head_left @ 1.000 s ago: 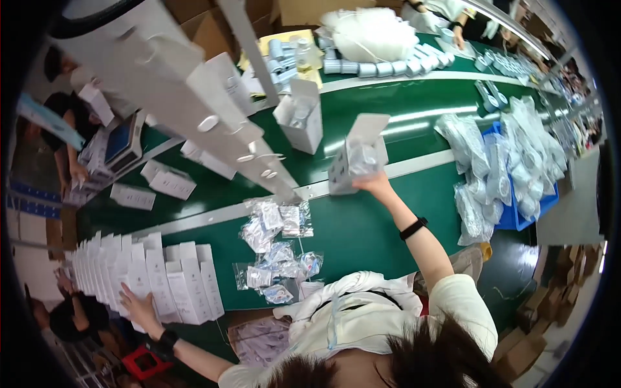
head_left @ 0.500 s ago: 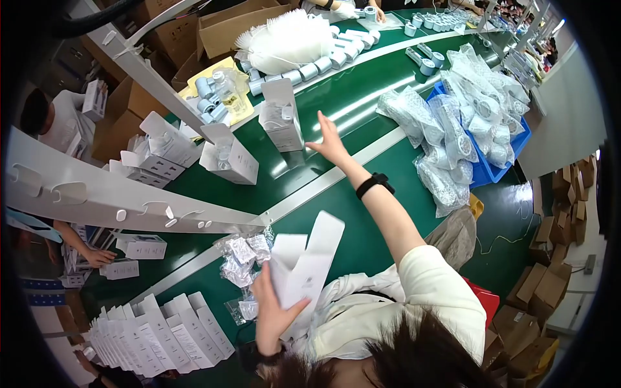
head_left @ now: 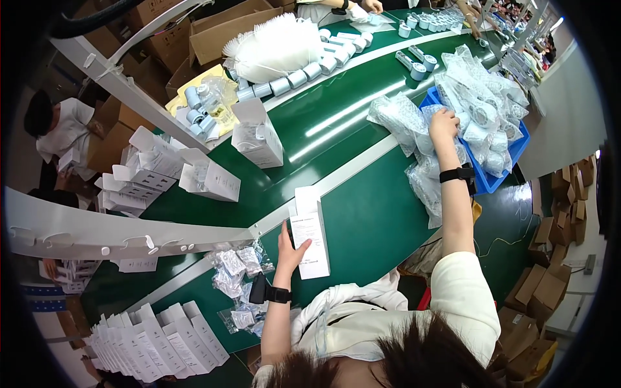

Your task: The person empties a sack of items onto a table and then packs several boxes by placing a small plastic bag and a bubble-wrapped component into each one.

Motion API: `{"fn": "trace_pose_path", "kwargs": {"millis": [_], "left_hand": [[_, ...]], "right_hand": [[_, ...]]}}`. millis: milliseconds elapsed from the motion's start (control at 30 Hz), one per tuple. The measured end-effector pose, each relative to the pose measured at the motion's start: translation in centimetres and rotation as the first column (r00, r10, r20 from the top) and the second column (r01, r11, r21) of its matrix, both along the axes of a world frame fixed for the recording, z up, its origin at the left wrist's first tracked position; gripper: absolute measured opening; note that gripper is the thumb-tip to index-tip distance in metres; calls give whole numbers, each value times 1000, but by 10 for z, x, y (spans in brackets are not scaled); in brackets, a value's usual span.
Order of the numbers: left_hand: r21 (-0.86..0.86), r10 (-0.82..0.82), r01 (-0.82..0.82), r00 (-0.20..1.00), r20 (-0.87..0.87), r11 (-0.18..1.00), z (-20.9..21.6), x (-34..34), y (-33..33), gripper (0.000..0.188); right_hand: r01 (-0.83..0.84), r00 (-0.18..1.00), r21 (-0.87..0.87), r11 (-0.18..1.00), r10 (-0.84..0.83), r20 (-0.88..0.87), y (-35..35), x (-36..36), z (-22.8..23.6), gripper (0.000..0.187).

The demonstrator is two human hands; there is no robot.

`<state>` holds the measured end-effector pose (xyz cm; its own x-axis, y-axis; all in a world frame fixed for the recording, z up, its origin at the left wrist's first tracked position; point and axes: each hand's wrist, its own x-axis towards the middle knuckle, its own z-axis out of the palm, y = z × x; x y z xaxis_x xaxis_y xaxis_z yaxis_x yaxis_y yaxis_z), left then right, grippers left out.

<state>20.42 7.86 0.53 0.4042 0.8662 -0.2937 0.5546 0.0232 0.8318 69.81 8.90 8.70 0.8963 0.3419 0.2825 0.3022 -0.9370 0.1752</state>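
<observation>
My left hand (head_left: 290, 249) is closed on a white carton (head_left: 312, 246), its thumb across the printed front and its fingers along the left side. The carton is upright over the green tabletop, flap raised. Off to the right, my right hand (head_left: 444, 127) has its fingers curled on a bubble-wrapped package at the left edge of a blue bin (head_left: 490, 185). Its fingertips are partly hidden. More bubble-wrapped packages (head_left: 482, 97) fill the bin and spill over its left side.
Open white cartons (head_left: 262, 145) with clear-wrapped contents ride on the green conveyor (head_left: 323, 126). Small plastic bags (head_left: 229, 271) lie left of my left forearm. Beyond stands a row of white cartons (head_left: 155, 343). A metal post (head_left: 129, 97) rises at the left. Grey-white cylindrical devices (head_left: 297, 79) line the far side.
My right hand has gone from beside a conveyor carton to the packages at the blue bin. My left hand has moved its carton forward and turned it upright. The conveyor cartons have shifted left.
</observation>
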Motion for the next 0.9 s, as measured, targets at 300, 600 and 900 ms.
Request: {"fn": "trace_pose_path", "kwargs": {"millis": [300, 600, 900], "left_hand": [[-403, 226, 39, 777, 587, 914, 47, 6, 5, 90], [306, -314, 269, 943, 108, 913, 94, -15, 0, 105], [167, -35, -45, 894, 447, 985, 79, -16, -17, 82]], "right_hand": [[-612, 719, 289, 736, 670, -183, -61, -20, 9, 51], [322, 343, 942, -94, 939, -23, -53, -200, 108, 63], [796, 262, 593, -121, 952, -157, -21, -330, 59, 55]]}}
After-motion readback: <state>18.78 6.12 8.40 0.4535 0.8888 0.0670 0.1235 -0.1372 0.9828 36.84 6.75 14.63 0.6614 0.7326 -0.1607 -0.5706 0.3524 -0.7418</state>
